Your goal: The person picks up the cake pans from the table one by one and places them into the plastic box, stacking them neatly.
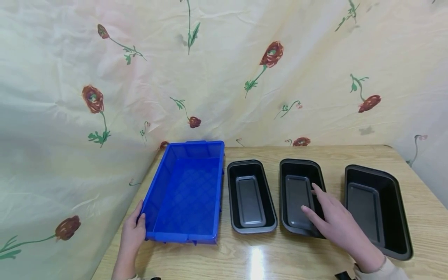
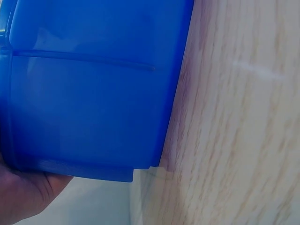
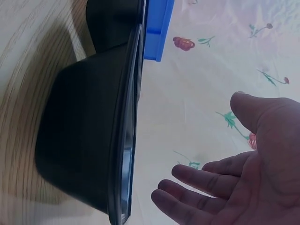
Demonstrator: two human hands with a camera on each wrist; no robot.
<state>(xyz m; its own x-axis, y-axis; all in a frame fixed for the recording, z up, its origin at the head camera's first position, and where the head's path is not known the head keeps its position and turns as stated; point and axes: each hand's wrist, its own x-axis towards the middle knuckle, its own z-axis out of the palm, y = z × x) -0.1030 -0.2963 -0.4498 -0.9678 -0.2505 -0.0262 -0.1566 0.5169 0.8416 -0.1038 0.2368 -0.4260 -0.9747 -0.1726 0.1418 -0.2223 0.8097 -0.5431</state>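
A blue plastic tray (image 1: 189, 194) with raised walls lies on the left of the table. My left hand (image 1: 133, 229) holds its near left corner, with the fingers partly hidden by the wall. The left wrist view has the tray's outer wall (image 2: 89, 112) close up and part of the left hand (image 2: 23, 194) at its rim. My right hand (image 1: 336, 221) hovers over the right side of the middle dark loaf pan (image 1: 297, 202), fingers spread and holding nothing. From the right wrist, the right hand (image 3: 225, 183) appears apart from a black loaf pan (image 3: 84, 126).
Two more loaf pans stand on the wooden table (image 1: 238, 256): one left pan (image 1: 250, 202) beside the tray, one right pan (image 1: 367, 214) beyond my right hand. A flowered cloth (image 1: 224, 77) hangs behind the table and along its left side.
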